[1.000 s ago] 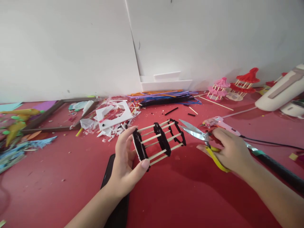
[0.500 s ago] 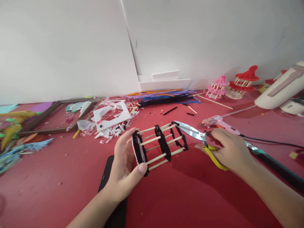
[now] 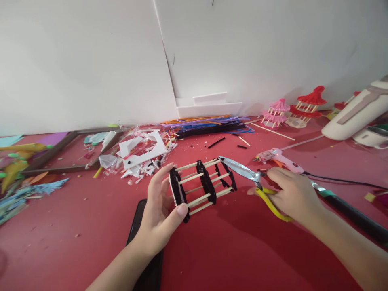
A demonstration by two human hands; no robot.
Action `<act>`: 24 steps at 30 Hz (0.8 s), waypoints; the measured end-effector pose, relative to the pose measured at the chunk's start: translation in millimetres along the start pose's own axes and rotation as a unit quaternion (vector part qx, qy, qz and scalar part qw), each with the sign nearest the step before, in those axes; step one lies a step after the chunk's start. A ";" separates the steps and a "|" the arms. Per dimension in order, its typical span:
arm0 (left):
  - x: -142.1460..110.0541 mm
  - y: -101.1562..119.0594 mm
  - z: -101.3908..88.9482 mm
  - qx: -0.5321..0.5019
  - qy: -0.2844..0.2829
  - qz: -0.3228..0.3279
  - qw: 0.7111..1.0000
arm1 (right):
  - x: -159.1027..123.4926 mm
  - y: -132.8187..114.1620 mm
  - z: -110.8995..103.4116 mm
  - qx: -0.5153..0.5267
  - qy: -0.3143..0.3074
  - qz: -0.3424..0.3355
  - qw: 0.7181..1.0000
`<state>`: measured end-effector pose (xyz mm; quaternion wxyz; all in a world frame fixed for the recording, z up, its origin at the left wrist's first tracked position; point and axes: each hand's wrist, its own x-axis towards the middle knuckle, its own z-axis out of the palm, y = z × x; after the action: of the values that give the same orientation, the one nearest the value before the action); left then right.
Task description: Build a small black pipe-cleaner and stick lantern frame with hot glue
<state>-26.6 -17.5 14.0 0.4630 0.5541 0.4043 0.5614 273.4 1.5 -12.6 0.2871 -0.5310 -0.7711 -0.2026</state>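
My left hand [image 3: 160, 208] grips one end of a small frame [image 3: 202, 187] made of wooden sticks and three black pipe-cleaner rings, held on its side just above the red table [image 3: 75, 226]. My right hand [image 3: 292, 194] is closed on yellow-handled scissors [image 3: 251, 178]. Their silver blades point left and the tips touch the far end of the frame, at its upper sticks.
A pink glue gun [image 3: 280, 158] with a black cord lies behind my right hand. A dark phone [image 3: 145, 250] lies under my left wrist. Coloured pipe cleaners [image 3: 209, 123], white foam scraps [image 3: 141, 151], two small stick pagodas [image 3: 292, 111] and a wooden frame [image 3: 60, 151] line the back.
The scissors have moved left until the blade tips reach the frame's far end. My left hand has lowered the frame slightly.
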 end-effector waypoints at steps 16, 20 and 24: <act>9.6 -12.6 -6.9 -0.011 0.035 0.039 0.999 | -3.8 8.6 9.5 0.065 -0.042 0.103 0.992; 17.5 -18.4 -15.7 -0.055 0.067 0.011 0.996 | -2.1 0.9 3.8 0.111 -0.052 0.086 0.989; 21.9 -18.4 -20.1 -0.135 0.115 -0.084 0.980 | -1.3 -4.7 0.9 0.131 -0.055 0.069 0.987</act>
<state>-44.4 9.4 0.5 0.5294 0.3819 0.4208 0.6299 269.1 -0.5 -14.2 0.3249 -0.5513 -0.7668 -0.0502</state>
